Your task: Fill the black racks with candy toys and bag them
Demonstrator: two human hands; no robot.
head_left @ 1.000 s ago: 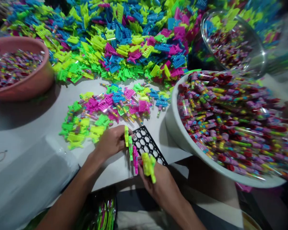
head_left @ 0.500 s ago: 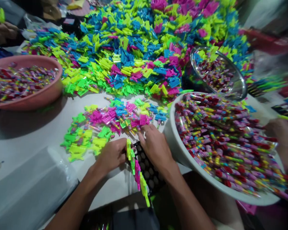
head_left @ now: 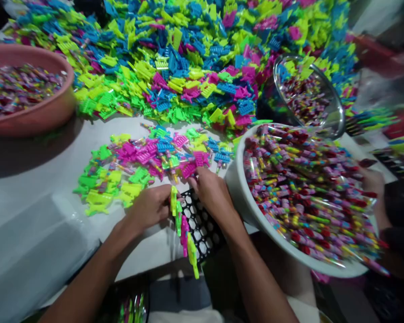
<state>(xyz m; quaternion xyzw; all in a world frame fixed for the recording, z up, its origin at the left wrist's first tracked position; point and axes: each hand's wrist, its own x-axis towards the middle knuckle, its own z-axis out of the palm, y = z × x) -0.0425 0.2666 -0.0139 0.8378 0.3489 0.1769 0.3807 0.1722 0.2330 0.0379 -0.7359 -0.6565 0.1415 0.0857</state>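
1 view, from my own head, facing forward and down, quite near above my left hand [head_left: 151, 207] and right hand [head_left: 211, 190], looking across the white table [head_left: 148, 255] up to the colourful pile [head_left: 175, 67]

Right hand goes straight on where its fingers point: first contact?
Likely the pink plastic piece at the small pile's near edge, just beyond the right hand; depth is unclear, they may already touch.

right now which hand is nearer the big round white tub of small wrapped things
Right. The right hand is just left of the big round white tub; the left hand is farther off, by the left edge of the black perforated plate.
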